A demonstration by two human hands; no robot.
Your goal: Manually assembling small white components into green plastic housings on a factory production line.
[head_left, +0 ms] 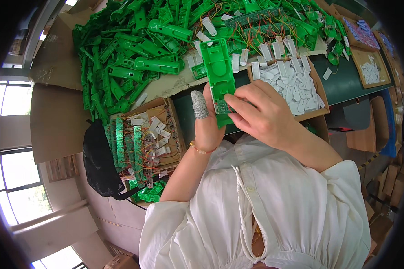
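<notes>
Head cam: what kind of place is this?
Likely a small-electronics assembly bench: a heap of green plastic housings, a box of wired circuit boards, and both hands fitting a green housing.

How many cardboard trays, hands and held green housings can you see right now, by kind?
Cardboard trays: 4. One of white clips by the right hand, one of wired circuit strips by the left hand, two at the far right and.
Hands: 2, left hand and right hand.
Green housing held in both hands: 1.
Total: 7.
</notes>
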